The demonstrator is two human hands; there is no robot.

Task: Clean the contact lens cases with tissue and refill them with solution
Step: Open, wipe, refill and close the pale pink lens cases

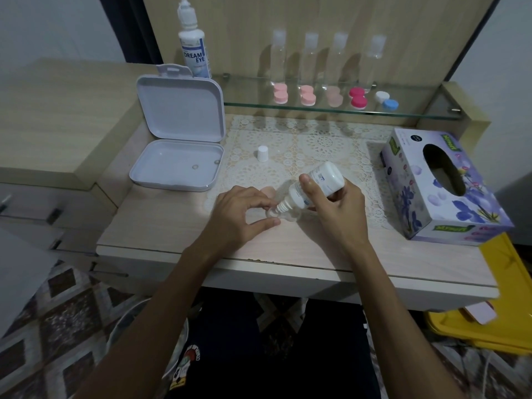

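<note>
Pale wood-grain worktop (288, 249) with a lace mat is carrying the work, close to its front edge. Left hand (239, 214) fingers (259, 203) are curling round and pinching a clear lens case (283, 216) from its left side, steadying it flat on the surface. Right hand (336, 208) fingers are wrapping round the body of a small white solution bottle (313, 187), with the thumb (308, 187) pressing along its side. That bottle is tilting nozzle-down, its long axis running from upper right to lower left, with the tip pointing into the case's left well; whether liquid is flowing I cannot tell. Being clear, light and probably slick when wet, the case is likely to skate or tip, so holding it by the outer rim seems wise; the bottle looks soft enough to squeeze at mid-body. Farther out, the bottle's white cap (263, 153) is standing on the mat, an open white box (178, 165) is lying to the left, a tissue box (443, 191) is sitting to the right, and capped lens cases (358, 97) are lining a glass shelf (417, 112) beside a taller bottle (193, 50).
</note>
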